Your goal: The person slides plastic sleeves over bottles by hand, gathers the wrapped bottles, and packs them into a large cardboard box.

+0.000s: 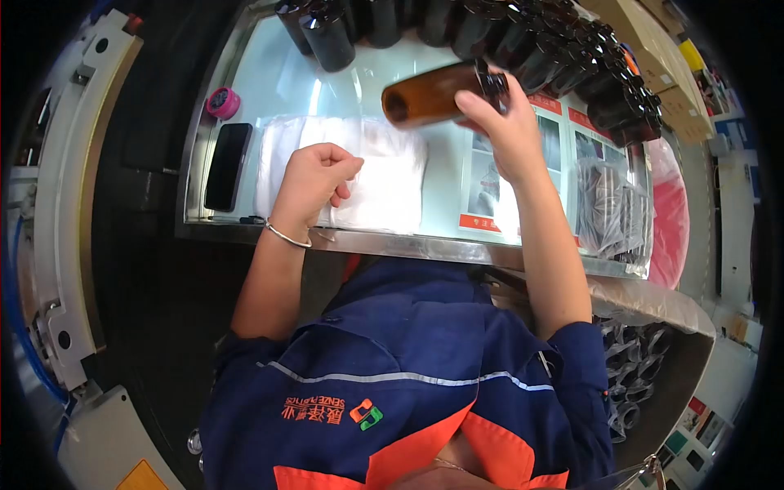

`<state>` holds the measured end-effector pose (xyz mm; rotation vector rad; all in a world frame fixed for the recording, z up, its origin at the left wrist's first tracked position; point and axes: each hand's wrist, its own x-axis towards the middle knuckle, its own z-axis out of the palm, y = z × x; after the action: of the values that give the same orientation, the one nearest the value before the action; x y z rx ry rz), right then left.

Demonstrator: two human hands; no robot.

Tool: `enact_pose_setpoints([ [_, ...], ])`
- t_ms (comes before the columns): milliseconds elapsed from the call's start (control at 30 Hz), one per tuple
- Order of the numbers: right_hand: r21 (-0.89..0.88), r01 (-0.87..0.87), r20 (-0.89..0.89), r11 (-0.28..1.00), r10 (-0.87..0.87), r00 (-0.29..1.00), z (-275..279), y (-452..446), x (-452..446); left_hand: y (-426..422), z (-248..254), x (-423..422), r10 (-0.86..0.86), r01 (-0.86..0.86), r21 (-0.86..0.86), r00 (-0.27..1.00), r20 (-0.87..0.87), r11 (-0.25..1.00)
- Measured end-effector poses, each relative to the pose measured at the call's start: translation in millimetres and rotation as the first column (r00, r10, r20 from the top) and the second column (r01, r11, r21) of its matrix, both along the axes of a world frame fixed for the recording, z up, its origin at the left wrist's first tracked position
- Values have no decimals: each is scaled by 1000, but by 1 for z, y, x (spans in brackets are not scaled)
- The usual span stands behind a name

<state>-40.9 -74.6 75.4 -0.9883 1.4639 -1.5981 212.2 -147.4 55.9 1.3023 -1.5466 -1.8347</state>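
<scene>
My right hand (508, 122) grips a brown amber bottle (437, 94) near its neck. The bottle is tilted almost onto its side above the table, its base pointing left, slightly blurred. My left hand (320, 180) is closed, with thumb and fingers pinched together, over a stack of white plastic bags (392, 192). Whatever its fingertips hold, if anything, cannot be made out. Several dark bottles (327, 41) stand upright along the back of the table, more of them (572, 61) packed toward the right.
On the metal-edged table (367, 243), a black phone (229, 167) and a pink round item (223, 103) lie at left. Printed sheets (482, 192) and a clear bag of dark pieces (604, 204) lie at right. A lined carton (682, 327) holding more bottles stands beside me.
</scene>
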Motion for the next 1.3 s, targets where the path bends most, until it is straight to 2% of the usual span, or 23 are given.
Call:
enact_pose_setpoints([
  [33, -9, 7, 1, 1000, -7, 1000, 1, 14, 2, 1, 2, -1, -7, 7, -9, 1000, 1, 1000],
  [167, -135, -40, 433, 990, 95, 896, 3, 54, 10, 9, 8, -14, -1, 1, -51, 1000, -7, 999],
  [300, -267, -41, 633, 963, 207, 746, 9, 73, 27, 28, 14, -38, -27, 23, -46, 994, -106, 999],
  [400, -251, -87, 719, 964, 246, 650, 2, 80, 38, 50, 15, -57, -86, 48, -167, 970, -228, 985],
  [433, -252, -96, 746, 963, 256, 615, 0, 80, 41, 55, 10, -63, -74, 32, -145, 952, -296, 989],
  [467, -295, 0, 771, 955, 238, 590, -7, 81, 39, 64, 21, -76, -48, 45, -18, 941, -335, 999],
  [567, -332, 77, 746, 940, 212, 631, 0, 96, 22, 56, 8, -73, -80, 103, 45, 932, -354, 994],
  [600, -337, 93, 744, 937, 205, 635, 0, 100, 17, 52, 5, -72, -41, 104, 114, 888, -459, 988],
  [667, -339, 204, 631, 918, 62, 773, -3, 110, 7, 48, 3, -72, -1, 141, 177, 786, -618, 974],
  [700, -343, 210, 632, 916, 59, 773, 0, 117, 4, 49, 6, -74, -8, 147, 174, 787, -617, 974],
  [767, -308, 259, 216, 915, -198, 956, 5, 129, 0, 54, 15, -77, -99, 168, 53, 777, -621, 984],
  [833, -346, 230, 156, 909, -186, 970, 12, 138, -4, 63, 27, -81, -102, 170, 55, 788, -607, 984],
  [867, -364, 175, -210, 915, -264, 941, 23, 144, -5, 67, 33, -81, -235, 254, -50, 780, -580, 966],
  [900, -364, 116, -541, 924, -311, 782, 27, 145, -4, 71, 42, -82, -362, 336, -149, 764, -534, 930],
  [967, -371, 65, -537, 926, -272, 799, 15, 142, 11, 89, 67, -86, -561, 471, -311, 744, -364, 826],
  [1033, -278, 68, -654, 958, -241, 717, 14, 145, 18, 99, 83, -87, -683, 570, -383, 655, -322, 727],
  [1067, -269, 58, -652, 961, -226, 724, 14, 145, 21, 100, 87, -87, -672, 563, -373, 666, -324, 738],
  [1133, -279, -37, -538, 960, -125, 834, 10, 141, 30, 99, 91, -85, -696, 636, -289, 618, -365, 716],
  [1167, -274, -82, -538, 958, -83, 839, 8, 141, 25, 98, 90, -85, -718, 641, -323, 629, -298, 696],
  [1200, -292, -114, -636, 950, -104, 765, -1, 139, 15, 95, 89, -85, -735, 627, -414, 654, -180, 660],
  [1233, -219, -87, -704, 972, -95, 704, -2, 142, 5, 88, 79, -82, -639, 537, -557, 769, 16, 633],
  [1267, -206, -23, -779, 978, -150, 609, -13, 140, -8, 83, 81, -79, -436, 416, -425, 898, 55, 804],
  [1300, -169, 41, -880, 985, -170, 444, -12, 144, -25, 68, 74, -73, -254, 225, -405, 967, -17, 886],
])
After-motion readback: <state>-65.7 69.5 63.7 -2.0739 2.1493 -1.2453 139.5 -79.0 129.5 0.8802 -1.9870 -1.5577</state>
